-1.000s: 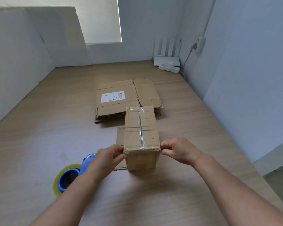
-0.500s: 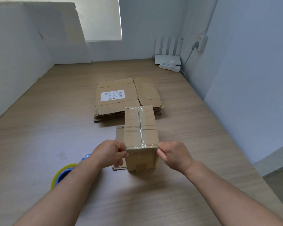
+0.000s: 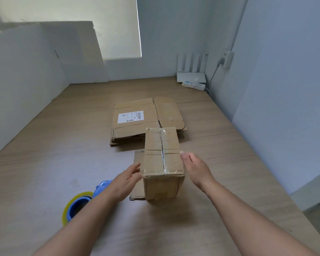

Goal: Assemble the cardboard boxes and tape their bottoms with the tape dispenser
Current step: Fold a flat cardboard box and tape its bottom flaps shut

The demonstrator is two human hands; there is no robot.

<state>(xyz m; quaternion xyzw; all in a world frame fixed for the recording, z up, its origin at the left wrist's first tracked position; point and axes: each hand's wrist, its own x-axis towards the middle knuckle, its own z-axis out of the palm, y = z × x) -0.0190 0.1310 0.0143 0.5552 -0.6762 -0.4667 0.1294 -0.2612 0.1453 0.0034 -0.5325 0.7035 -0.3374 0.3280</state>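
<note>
Cardboard box (image 3: pixel 163 154), taped, stands between left hand (image 3: pixel 126 183) and right hand (image 3: pixel 196 167), fingers straight, gripping nothing; label (image 3: pixel 130 116) on stack (image 3: pixel 166 115) illegible.

A small taped brown cardboard box (image 3: pixel 162 159) is stood on the pale wood-grain tabletop (image 3: pixel 54 163). A stack of flattened brown cardboard boxes (image 3: pixel 137 124) is laid just behind it, a blue tape dispenser (image 3: pixel 78 206) at near left, a white router (image 3: pixel 190 77) at the far right corner.

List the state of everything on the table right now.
Box: assembled, upper seam taped, one flap lying out on its left.
Flat boxes: folded flat, stacked behind it.
Tape dispenser: lying on the table, unheld.
Left hand: open, beside the box's left side.
Right hand: open, beside its right side.
</note>
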